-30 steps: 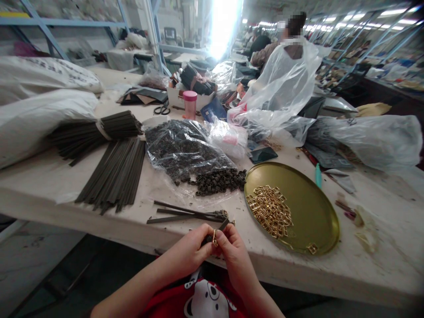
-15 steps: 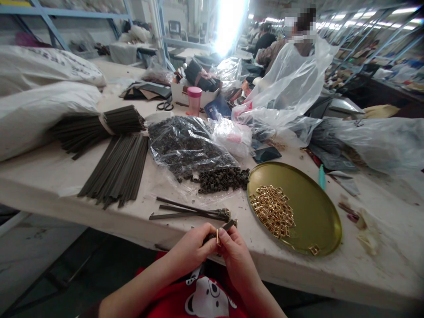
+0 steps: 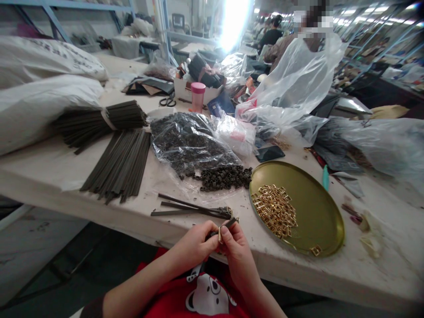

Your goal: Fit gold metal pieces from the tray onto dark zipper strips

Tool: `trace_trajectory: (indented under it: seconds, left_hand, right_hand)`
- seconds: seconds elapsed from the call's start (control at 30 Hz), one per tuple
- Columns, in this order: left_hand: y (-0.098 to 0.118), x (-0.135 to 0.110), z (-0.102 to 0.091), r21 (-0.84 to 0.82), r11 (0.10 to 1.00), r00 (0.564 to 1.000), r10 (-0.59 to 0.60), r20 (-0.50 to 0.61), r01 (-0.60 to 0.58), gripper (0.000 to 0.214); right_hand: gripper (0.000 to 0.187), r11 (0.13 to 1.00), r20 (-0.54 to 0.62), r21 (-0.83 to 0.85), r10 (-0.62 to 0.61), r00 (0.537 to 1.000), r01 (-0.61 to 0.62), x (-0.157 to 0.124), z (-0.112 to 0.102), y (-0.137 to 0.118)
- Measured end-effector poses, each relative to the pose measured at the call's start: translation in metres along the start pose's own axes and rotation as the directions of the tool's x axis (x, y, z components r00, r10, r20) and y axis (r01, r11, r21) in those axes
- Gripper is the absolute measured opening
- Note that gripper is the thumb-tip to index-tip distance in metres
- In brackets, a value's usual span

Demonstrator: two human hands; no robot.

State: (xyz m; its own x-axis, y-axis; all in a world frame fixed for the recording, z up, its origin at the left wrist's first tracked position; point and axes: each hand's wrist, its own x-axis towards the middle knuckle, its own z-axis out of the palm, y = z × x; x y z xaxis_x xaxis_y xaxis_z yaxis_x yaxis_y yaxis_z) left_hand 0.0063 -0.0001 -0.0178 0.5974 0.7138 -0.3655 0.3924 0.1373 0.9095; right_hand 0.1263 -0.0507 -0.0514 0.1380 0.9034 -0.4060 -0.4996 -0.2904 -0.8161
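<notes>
My left hand (image 3: pixel 195 244) and my right hand (image 3: pixel 236 247) meet at the table's front edge, fingers pinched together. Between them sits a small gold buckle (image 3: pixel 220 235) on a dark strap (image 3: pixel 228 224) whose end sticks up to the right. Just beyond lie a few finished dark straps (image 3: pixel 192 209) with buckles. A round gold tray (image 3: pixel 308 207) to the right holds a heap of gold buckles (image 3: pixel 274 210). A pile of small dark loops (image 3: pixel 225 177) spills from a clear bag (image 3: pixel 188 143).
Loose dark strips (image 3: pixel 121 165) and a tied bundle (image 3: pixel 99 121) lie at the left, beside white sacks (image 3: pixel 39 106). A pink cup (image 3: pixel 198 96), scissors (image 3: pixel 167 101), a phone (image 3: pixel 270 153) and plastic bags (image 3: pixel 291 88) crowd the back. Another person (image 3: pixel 298 44) works across the table.
The view has drifted slightly, so the table appears shifted up and right. My hands stay pinched on the buckle and strap, with only small finger movements.
</notes>
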Motion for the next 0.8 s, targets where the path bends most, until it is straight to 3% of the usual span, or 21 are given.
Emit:
trace_trajectory:
  seconds: [0.13, 0.33, 0.57, 0.67, 0.8]
  left_hand:
    - [-0.001, -0.001, 0.001, -0.023, 0.999, 0.999, -0.027, 0.028, 0.027, 0.021]
    - [-0.001, 0.0, 0.002, -0.042, 0.998, 0.998, -0.039, 0.043, 0.04, 0.02]
    - [0.0, 0.0, 0.005, 0.051, 0.998, 1.0, -0.022, 0.009, 0.022, 0.016]
    - [0.001, 0.002, 0.007, 0.113, 0.994, 0.999, 0.007, -0.036, -0.003, 0.012]
    - [0.0, 0.004, 0.009, 0.124, 0.992, 0.997, 0.026, -0.079, -0.016, 0.015]
  right_hand:
    - [0.021, 0.977, -0.04, -0.179, -0.12, 0.992, 0.111, 0.0, -0.006, -0.001]
    - [0.02, 0.931, -0.051, -0.306, -0.225, 0.973, 0.199, 0.001, -0.01, -0.001]
    - [0.015, 0.784, -0.061, -0.535, -0.409, 0.91, 0.316, 0.001, -0.011, 0.0]
    - [0.014, 0.755, -0.075, -0.576, -0.43, 0.899, 0.313, 0.001, -0.012, 0.002]
    - [0.015, 0.799, -0.084, -0.532, -0.379, 0.922, 0.28, 0.002, -0.013, 0.002]
